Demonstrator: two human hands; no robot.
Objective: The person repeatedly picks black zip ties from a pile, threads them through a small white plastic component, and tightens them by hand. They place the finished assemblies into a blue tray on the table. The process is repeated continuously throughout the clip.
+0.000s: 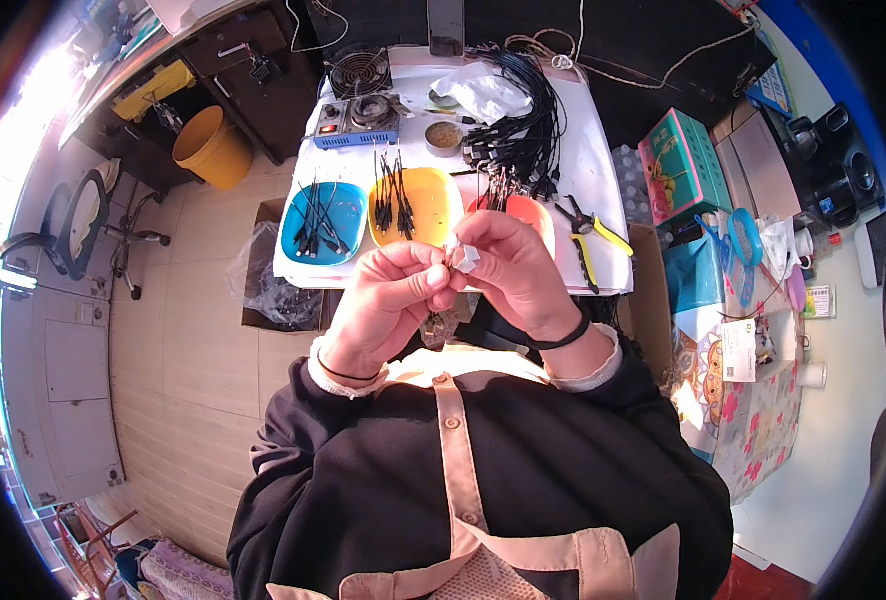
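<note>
Both my hands meet in front of my chest, at the near edge of the white-covered table. The thumb and forefinger of my right hand (518,270) pinch around a small white folded piece (467,261), too small to tell its kind. My left hand (391,290) is closed with its fingertips pressed against the right ones. What lies between its fingers is hidden. Just beyond the hands stand a blue tray (349,208), a yellow tray (439,200) and a red-pink tray (541,222), each with short black cables in it. Yellow-and-black wire strippers (611,237) lie to the right.
Farther back are a blue solder pot (358,128), a round tin (444,137), a heap of black cables (518,140) and a white plastic bag (481,92). An open carton (263,318) sits left of the table, and a green box (681,165) stands to the right.
</note>
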